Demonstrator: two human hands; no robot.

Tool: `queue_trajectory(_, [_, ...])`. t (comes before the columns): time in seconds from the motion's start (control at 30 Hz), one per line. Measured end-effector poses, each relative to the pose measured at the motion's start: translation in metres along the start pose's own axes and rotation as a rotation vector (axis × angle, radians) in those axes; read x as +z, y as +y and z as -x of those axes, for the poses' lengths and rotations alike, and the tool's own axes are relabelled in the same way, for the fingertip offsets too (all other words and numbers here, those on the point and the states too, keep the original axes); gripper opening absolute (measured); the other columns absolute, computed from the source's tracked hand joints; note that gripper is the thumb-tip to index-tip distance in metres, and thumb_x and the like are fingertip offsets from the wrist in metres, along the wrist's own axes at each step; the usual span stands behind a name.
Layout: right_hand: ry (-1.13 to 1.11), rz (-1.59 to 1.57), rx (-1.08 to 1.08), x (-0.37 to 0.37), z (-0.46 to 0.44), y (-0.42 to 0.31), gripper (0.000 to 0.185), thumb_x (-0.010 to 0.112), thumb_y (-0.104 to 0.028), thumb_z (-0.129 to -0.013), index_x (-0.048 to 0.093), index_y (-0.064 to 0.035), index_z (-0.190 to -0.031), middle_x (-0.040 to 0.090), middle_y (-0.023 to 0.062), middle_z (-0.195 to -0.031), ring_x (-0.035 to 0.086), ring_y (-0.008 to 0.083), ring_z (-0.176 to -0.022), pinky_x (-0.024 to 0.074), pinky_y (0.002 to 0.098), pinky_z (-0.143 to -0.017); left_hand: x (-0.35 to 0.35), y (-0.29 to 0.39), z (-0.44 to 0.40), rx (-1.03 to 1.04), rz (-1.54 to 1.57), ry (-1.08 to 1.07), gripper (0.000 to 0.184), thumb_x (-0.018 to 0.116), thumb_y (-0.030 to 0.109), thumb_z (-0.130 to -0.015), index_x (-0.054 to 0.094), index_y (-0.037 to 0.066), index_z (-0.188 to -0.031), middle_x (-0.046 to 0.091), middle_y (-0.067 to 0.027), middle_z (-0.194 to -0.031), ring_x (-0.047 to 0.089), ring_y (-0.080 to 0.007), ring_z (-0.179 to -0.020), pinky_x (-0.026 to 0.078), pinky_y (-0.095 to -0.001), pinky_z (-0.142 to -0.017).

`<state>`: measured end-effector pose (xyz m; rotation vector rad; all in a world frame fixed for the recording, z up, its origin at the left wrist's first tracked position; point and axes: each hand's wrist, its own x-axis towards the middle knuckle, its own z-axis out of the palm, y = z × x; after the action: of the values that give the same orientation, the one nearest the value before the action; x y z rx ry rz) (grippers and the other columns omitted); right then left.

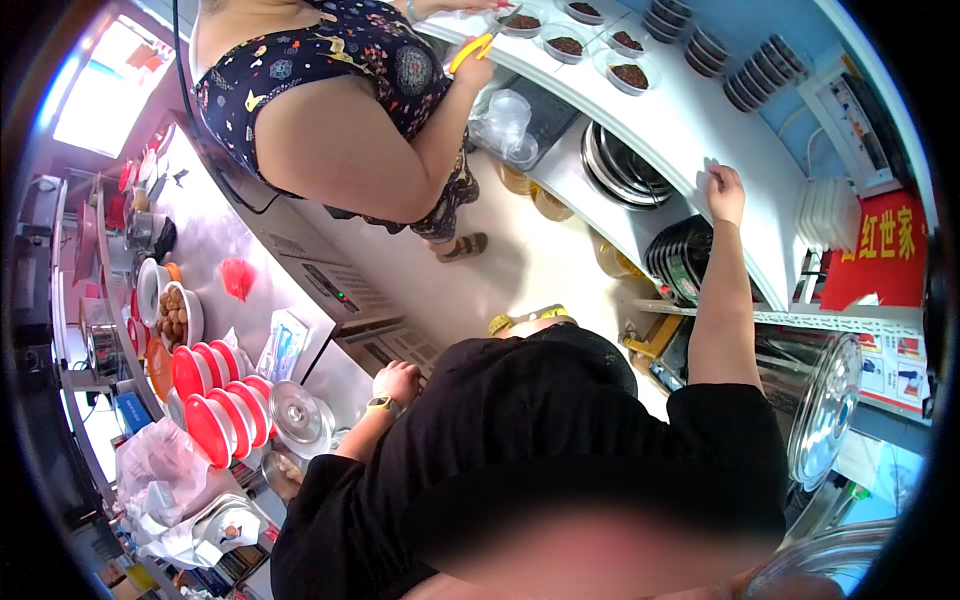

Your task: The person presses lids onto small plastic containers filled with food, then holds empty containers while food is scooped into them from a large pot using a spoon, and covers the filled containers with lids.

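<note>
My left hand [398, 383], a watch on its wrist, hangs by the edge of the steel counter on the left. Its fingers are curled in, and nothing shows in them. My right hand [725, 193] rests at the edge of the white counter [690, 125], fingers loosely curled with nothing visible inside. Beyond it on that counter are several small bowls of dark red-brown food [629, 76]. Stacks of dark-filled containers [765, 72] line the wall. Near my left hand are a glass lid [302, 418] and several red-and-white round tubs [228, 420].
Another person in a patterned dress [330, 90] stands ahead, holding yellow-handled scissors [472, 52] over the white counter. Black lidded containers [683, 262] and a round pot [622, 165] sit on the shelf below. At right stands a large steel pot with its lid [828, 410].
</note>
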<state>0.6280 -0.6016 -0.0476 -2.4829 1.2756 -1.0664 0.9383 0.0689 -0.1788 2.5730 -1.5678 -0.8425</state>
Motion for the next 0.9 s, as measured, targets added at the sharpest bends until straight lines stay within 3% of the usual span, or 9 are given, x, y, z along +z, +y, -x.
queue_trajectory(0.9, [-0.02,-0.039,0.022,0.001,-0.002,0.005,0.022,0.055,-0.013,-0.075,0.066,-0.0042,-0.092,0.064,0.0147,-0.101,0.061,0.0324,-0.091,0.0497,0.0379,-0.082,-0.009,0.01,0.0,-0.015,0.017,-0.007,0.019,0.054,0.023,-0.081,0.069,0.015,-0.09,0.067,-0.0037,-0.094,0.06,-0.0249,-0.1,0.051,-0.0403,-0.082])
